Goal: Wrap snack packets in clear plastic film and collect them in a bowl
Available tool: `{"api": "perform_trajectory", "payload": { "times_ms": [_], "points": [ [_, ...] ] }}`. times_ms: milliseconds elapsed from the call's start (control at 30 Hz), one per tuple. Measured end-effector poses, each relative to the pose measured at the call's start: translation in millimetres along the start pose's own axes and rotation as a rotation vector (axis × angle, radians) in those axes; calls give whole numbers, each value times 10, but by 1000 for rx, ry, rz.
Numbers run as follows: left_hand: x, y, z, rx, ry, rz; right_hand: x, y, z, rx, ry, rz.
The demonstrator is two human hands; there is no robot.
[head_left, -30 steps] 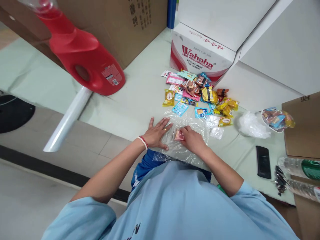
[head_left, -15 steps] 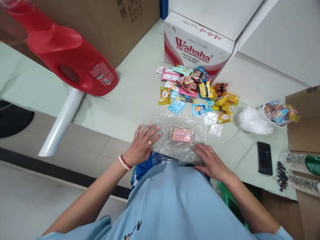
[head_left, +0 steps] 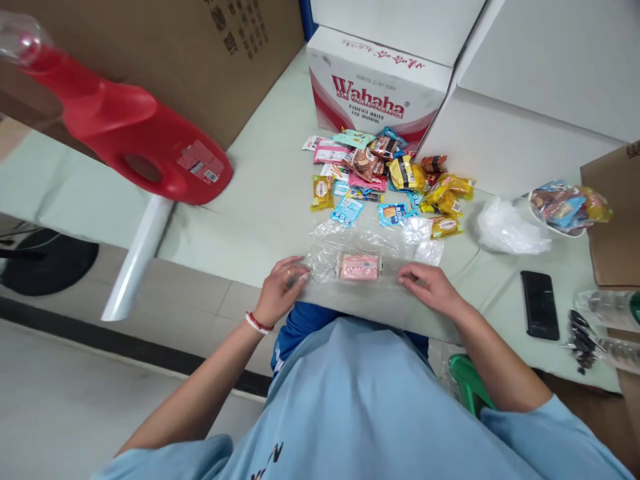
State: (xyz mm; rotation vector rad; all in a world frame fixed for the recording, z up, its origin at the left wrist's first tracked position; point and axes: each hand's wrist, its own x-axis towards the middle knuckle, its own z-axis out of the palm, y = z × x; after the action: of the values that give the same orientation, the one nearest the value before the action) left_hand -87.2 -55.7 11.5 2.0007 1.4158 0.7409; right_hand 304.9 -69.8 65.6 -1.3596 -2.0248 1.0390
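Note:
A sheet of clear plastic film (head_left: 325, 253) lies crumpled on the table close to its front edge. On it rests a small pink wrapped snack pack (head_left: 360, 267). My left hand (head_left: 283, 288) is at the film's left edge, fingers bent and drawn in toward the thumb, closed on the film. At the right side, my right hand (head_left: 430, 287) has its fingers curled against the thumb, closed on the film's near right edge. The exact contact of the fingertips is hard to make out.
A heap of wrapped snacks (head_left: 370, 167) lies before a Wahaba-style water carton (head_left: 375, 87). Left stands a red jug (head_left: 150, 140) near a white roll (head_left: 137, 260). Rightward are a white plastic bundle (head_left: 513, 227), a cup of snacks (head_left: 565, 207), a phone (head_left: 540, 305), keys (head_left: 583, 337) and bottles (head_left: 607, 307).
The film's near part, which hung over the table edge onto my lap, is now up on the table. My hands went from spread fingers to drawn-in fingers. The view shifted slightly.

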Motion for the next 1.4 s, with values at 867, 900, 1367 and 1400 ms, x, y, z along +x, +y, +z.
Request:
{"api": "perform_trajectory", "payload": {
  "times_ms": [867,900,1367,1400],
  "points": [
    [464,941,883,566,-188,161,1802,-55,303,-724,-225,123],
    [453,929,888,569,-187,167,1806,-63,277,-712,-248,112],
    [336,620,968,278,-29,195,748,-381,371,-560,-401,-229],
    [273,583,926,259,-19,198,686,-341,427,-548,-388,-222]
  ]
}}
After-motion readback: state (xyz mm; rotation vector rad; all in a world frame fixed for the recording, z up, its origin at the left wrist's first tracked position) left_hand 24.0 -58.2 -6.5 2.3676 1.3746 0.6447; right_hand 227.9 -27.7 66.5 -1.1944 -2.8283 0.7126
